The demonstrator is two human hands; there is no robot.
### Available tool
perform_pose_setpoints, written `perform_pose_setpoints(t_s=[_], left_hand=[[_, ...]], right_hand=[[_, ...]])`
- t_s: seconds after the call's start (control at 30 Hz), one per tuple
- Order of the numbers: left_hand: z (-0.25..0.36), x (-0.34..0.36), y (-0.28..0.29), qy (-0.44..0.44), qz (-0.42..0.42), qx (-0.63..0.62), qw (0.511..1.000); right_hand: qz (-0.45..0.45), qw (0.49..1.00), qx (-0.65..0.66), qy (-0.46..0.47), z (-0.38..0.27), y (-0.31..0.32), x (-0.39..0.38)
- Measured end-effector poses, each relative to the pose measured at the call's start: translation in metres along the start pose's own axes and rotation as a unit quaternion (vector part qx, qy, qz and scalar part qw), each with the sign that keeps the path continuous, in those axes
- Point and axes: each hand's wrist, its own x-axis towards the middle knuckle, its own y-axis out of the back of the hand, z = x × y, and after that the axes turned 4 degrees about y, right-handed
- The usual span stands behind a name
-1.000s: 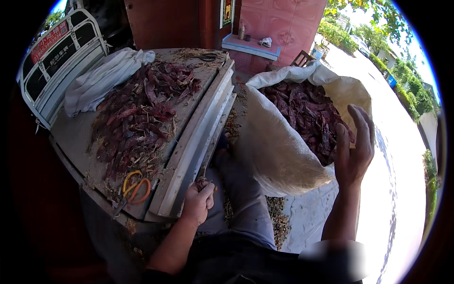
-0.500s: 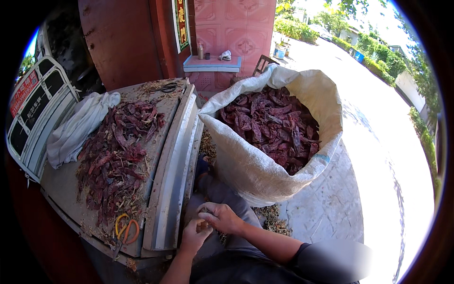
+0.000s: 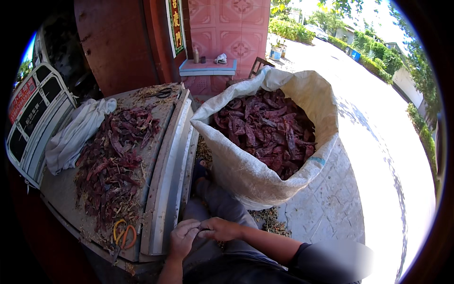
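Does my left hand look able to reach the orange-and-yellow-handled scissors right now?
Probably yes: the scissors lie uncovered on the truck bed, to the left of your left hand, with only the bed's side panel to pass over.

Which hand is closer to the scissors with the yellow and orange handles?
Left. The left hand is to the right of the scissors; the right hand is beyond it, farther right.
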Motion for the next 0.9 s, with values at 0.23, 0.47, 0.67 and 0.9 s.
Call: perform_pose_setpoints(t_s=[0.23, 0.47, 0.67, 0.9], left_hand=[[0.019, 0.005, 0.000, -0.061, 0.064, 0.099, 0.991], [0.022, 0.021, -0.012, -0.185, 0.157, 0.216, 0.946], [0.015, 0.016, 0.002, -0.077, 0.025, 0.191, 0.978], [0.060, 0.030, -0.002, -0.123, 0.104, 0.227, 0.961]], right_hand=[[0.035, 0.985, 0.158, -0.061, -0.001, -0.008, 0.002], [0.175, 0.925, 0.324, -0.100, 0.002, -0.048, 0.011], [0.067, 0.974, -0.215, -0.025, -0.010, -0.004, 0.000], [-0.200, 0.872, -0.428, -0.126, -0.037, 0.016, -0.013]])
